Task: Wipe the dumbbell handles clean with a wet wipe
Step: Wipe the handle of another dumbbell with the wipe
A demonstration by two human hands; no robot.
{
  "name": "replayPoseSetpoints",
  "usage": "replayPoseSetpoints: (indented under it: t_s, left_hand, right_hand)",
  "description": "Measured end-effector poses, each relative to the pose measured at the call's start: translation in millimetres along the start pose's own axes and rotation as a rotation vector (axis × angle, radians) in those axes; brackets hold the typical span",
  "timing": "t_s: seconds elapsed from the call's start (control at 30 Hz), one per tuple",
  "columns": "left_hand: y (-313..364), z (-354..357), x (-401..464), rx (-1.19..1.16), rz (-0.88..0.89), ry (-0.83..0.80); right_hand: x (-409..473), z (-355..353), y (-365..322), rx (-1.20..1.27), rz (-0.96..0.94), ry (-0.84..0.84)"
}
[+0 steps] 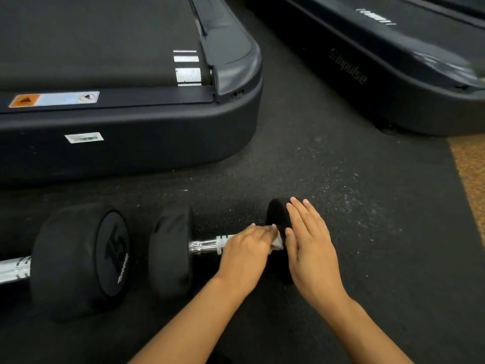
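Right now: gym floor [328, 164] is dark speckled rubber matting w/ pale flecks; a strip of tan cork-like flooring [469, 166] shows at the far right edge. Two dark treadmill bases sit behind — near treadmill [126, 119] at left w/ an orange warning sticker and a barcode label, second treadmill [393, 74] at upper right, "impulse" on its side.

Dumbbell [170, 252] lies on the matting in front, chrome handle [207, 245] running left-right betw. its black heads. L hand [246, 254] is curled over the handle's right part, gripping a white wet wipe [277, 243] against it; the wipe pokes out by the right head. R hand [309, 248] is flat, fingers straight, resting on that right head.

A 2nd dumbbell [78, 258], marked 15, lies just left, heads nearly touching.
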State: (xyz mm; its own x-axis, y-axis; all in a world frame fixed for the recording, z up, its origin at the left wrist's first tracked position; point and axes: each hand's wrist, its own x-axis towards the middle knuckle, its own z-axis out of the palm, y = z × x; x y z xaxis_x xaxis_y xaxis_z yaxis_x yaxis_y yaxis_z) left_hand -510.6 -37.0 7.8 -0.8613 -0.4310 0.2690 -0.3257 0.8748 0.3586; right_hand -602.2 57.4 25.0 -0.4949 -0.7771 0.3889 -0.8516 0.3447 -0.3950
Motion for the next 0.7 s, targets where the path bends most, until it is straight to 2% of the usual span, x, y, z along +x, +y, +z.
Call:
replayPoseSetpoints:
  t_s: [0.03, 0.07, 0.13, 0.3, 0.37, 0.47, 0.6, 0.7]
  left_hand:
    - [-1, -6, 6, 0.003, -0.081, -0.093]
    - [-2, -12, 10, 0.03, -0.15, -0.117]
    - [1, -14, 11, 0.051, -0.191, -0.079]
    - [6, -3, -1, -0.038, -0.039, -0.017]
    - [4, -14, 4, 0.034, -0.103, -0.108]
    - [-4, -18, 5, 0.145, -0.186, -0.056]
    - [4, -5, 0, 0.068, -0.047, -0.053]
    - [3, -14, 5, 0.046, -0.125, -0.133]
  right_hand:
    - [1, -1, 0, -0.002, 0.001, -0.006]
    - [2, -1, 0, -0.005, 0.001, -0.01]
    - [2, -2, -1, 0.001, 0.004, -0.012]
    - [0, -3, -2, 0.006, -0.004, -0.007]
    - [1, -4, -2, 0.007, -0.003, -0.008]
    - [0, -4, -2, -0.007, -0.012, -0.009]
    - [-2, -2, -1, -0.001, -0.002, -0.006]
    - [0, -2, -2, -0.017, 0.002, -0.004]
